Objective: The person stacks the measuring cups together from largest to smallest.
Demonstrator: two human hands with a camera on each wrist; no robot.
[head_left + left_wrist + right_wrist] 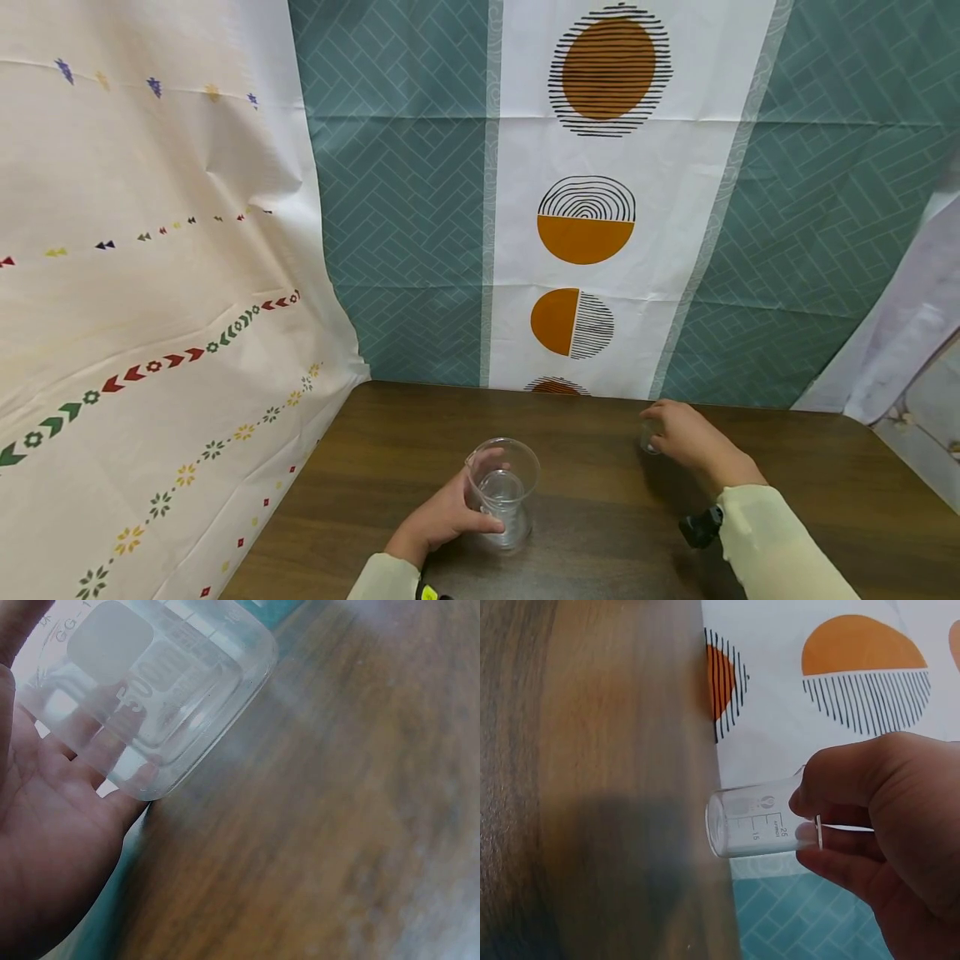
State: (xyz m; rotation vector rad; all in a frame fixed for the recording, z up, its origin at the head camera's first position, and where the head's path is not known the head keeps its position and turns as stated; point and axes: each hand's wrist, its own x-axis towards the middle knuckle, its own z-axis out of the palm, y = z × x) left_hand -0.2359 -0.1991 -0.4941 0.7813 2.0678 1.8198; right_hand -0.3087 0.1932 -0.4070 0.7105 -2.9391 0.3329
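My left hand (453, 508) holds a large clear glass beaker (525, 479) by its side, the thumb in front and the fingers behind. In the left wrist view, the big beaker (172, 697) bears white print with 500 on it. Nested inside it appears a smaller clear vessel (501, 487), though glass outlines overlap. Farther right, near the table's back edge, my right hand (686, 433) pinches a small beaker (754, 821) near its rim between thumb and fingers. Graduations marked 25 and 15 show on its wall. Whether its base touches the table cannot be told.
A brown wooden table (600, 533) lies under both hands. Behind it hangs a teal and white curtain (408, 250) with orange patterns. A cream patterned cloth (150, 317) hangs along the left edge, and pale cloth (892, 333) hangs at the right.
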